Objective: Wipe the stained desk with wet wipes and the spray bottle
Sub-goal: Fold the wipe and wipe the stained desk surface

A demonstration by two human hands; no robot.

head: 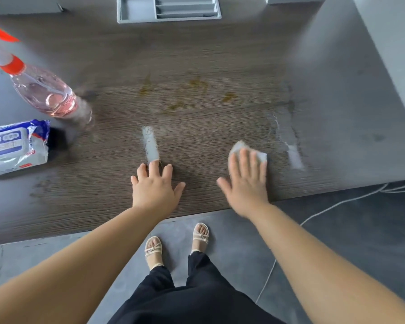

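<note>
Just short of the brown stains point(197, 87) on the desk point(197, 54), right hand point(246, 181) presses a wet wipe point(238, 146) under straight fingers point(243, 160); left hand point(154, 185), fingers splayed, apparently braces; spray bottle point(45, 92) stands left of the stains.

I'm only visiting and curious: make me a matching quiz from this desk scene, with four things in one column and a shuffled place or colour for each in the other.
Things:
1. spray bottle
2. wet wipes pack
3. wipe
4. grey tray

Descriptions:
a. pressed flat under the right hand
b. at the far edge of the desk
c. holds pink liquid, orange collar
d. blue and white, lying at the left

Pairs: 1-c, 2-d, 3-a, 4-b.
</note>
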